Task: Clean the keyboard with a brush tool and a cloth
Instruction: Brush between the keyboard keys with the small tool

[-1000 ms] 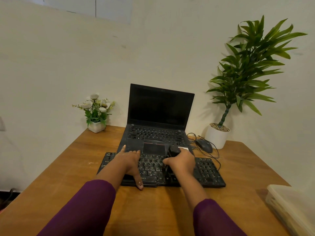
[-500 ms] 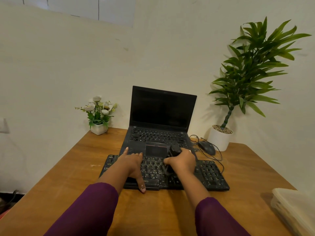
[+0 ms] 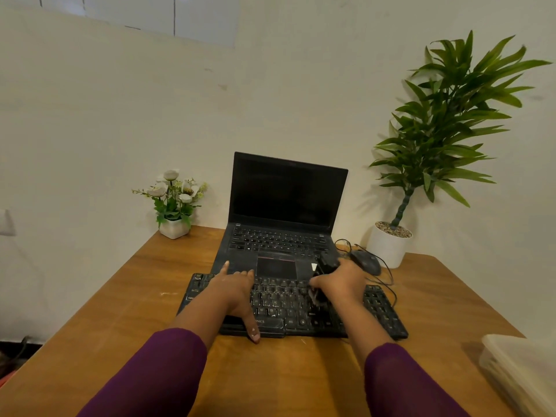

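Note:
A black external keyboard [image 3: 382,311] lies on the wooden desk in front of an open laptop. My left hand [image 3: 234,291] rests flat on the keyboard's left half, fingers spread and thumb reaching its front edge. My right hand [image 3: 341,281] grips a black brush tool [image 3: 326,264] over the keyboard's middle-right keys. The brush's bristles [image 3: 316,296] point down onto the keys. No cloth is in view.
The black laptop [image 3: 282,206] stands open just behind the keyboard. A black mouse [image 3: 365,261] with its cable lies right of it, beside a tall potted plant [image 3: 389,243]. A small flower pot [image 3: 173,227] is at back left; a translucent plastic box [image 3: 520,368] sits at right.
My right hand has carried the brush to the right along the keys. My left hand stays on the keyboard's left half. The camera has tilted slightly.

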